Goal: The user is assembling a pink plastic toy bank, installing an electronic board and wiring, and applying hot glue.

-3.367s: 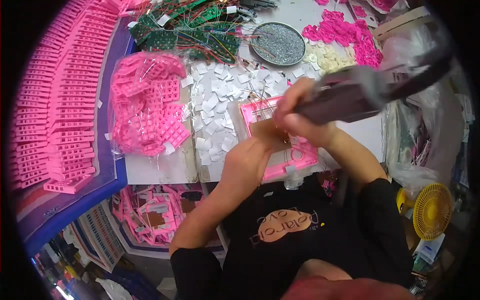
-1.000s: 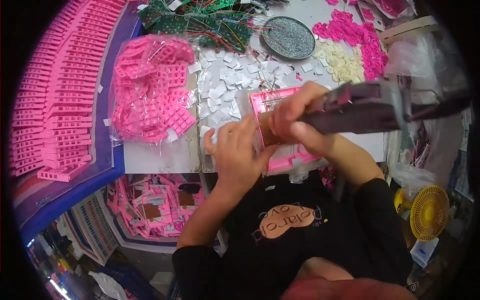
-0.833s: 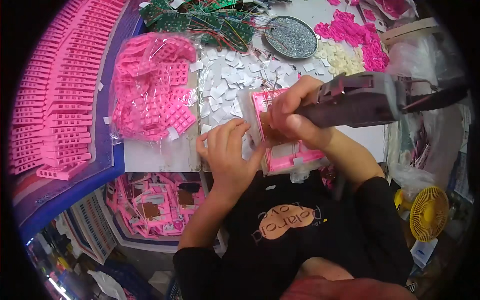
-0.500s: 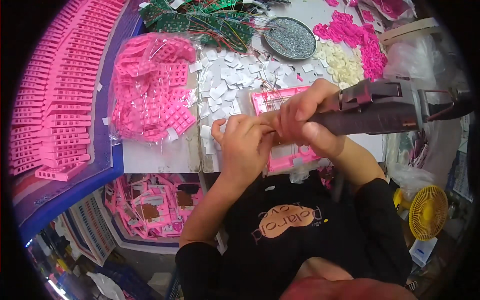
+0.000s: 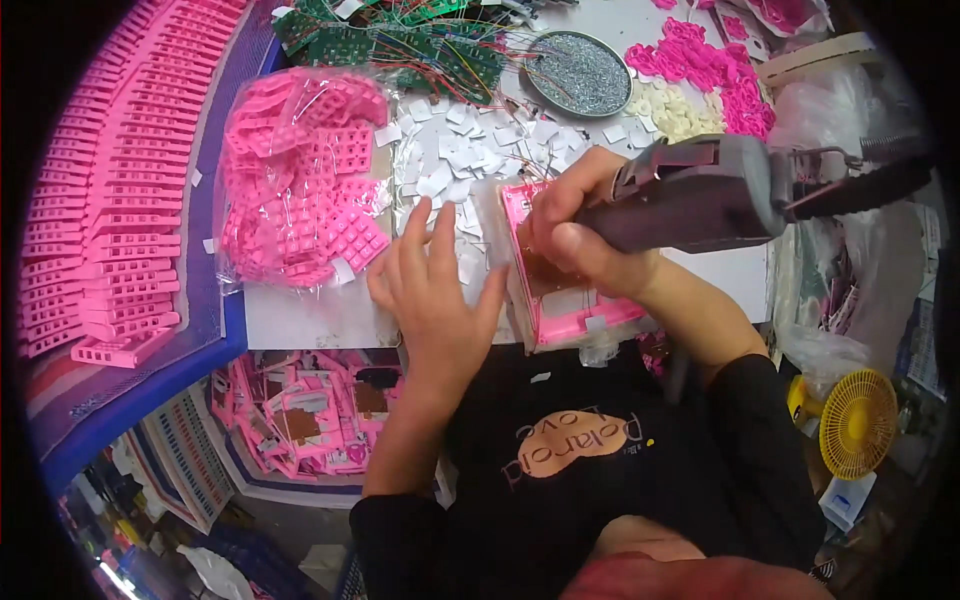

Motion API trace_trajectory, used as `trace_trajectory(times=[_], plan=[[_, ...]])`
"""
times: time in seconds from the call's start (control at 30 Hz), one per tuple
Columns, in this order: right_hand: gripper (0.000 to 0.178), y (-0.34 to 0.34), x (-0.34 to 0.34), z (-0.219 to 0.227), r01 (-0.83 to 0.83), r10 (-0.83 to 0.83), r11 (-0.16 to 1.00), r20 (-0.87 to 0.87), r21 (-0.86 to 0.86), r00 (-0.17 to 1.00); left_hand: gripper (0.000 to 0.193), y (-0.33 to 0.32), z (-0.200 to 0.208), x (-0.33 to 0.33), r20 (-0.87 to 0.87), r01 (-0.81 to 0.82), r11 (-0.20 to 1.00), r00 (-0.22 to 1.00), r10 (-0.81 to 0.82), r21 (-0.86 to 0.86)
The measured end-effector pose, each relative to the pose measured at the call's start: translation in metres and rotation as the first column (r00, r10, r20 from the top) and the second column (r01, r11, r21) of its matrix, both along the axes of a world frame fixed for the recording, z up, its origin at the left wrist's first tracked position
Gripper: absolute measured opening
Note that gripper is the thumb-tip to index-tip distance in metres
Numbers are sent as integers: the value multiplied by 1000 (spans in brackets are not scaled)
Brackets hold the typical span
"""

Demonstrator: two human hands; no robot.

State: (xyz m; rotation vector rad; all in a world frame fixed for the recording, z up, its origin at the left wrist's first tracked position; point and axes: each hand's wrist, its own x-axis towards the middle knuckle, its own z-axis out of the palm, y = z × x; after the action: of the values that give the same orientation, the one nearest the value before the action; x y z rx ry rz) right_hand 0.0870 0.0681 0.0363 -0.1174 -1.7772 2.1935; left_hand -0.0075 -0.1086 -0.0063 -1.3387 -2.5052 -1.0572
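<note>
My right hand (image 5: pixel 590 235) is wrapped round a dark grey electric screwdriver (image 5: pixel 705 200), whose body slants up to the right. Its tip is hidden behind my fingers, over a pink plastic casing (image 5: pixel 567 324) lying on the table in front of me. Inside the casing a brown board (image 5: pixel 545 277) shows in part. My left hand (image 5: pixel 435 290) is open, fingers spread, just left of the casing. It hovers at or over scattered small white squares (image 5: pixel 465 150); whether it touches any, I cannot tell.
Left stand a clear bag of pink keypads (image 5: pixel 300 180) and a blue-edged crate (image 5: pixel 235 320) of stacked pink parts. Farther back lie green circuit boards (image 5: pixel 400 55) with wires and a round dish (image 5: pixel 578 75) of screws. Pink parts (image 5: pixel 690 65) and a yellow fan (image 5: pixel 857 425) are right.
My left hand has left the casing and moved left, its fingers opening. My right hand and the screwdriver have shifted slightly left, with the screwdriver's body tilted more upward.
</note>
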Motion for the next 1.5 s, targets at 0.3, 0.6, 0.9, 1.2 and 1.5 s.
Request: trace_trajectory(times=[0.3,0.6,0.9,1.2,1.5], plan=[[24,7,-8,-17,-73,75,868,14,491,997,42,-11,-2,12,64,27,997,997,-32,69],[28,8,-20,7,64,-67,997,84,41,994,34,8,9,63,73,577,813,817,-573,-79],[62,46,62,3,105,-176,624,8,774,984,17,20,-10,60,193,464,885,866,-462,38],[22,24,78,-41,36,-10,622,-38,782,999,18,14,12,46,832,275,960,517,-202,63],[15,25,63,-33,-122,-28,649,184,751,983,11,15,19,44,531,347,937,801,-277,-34]])
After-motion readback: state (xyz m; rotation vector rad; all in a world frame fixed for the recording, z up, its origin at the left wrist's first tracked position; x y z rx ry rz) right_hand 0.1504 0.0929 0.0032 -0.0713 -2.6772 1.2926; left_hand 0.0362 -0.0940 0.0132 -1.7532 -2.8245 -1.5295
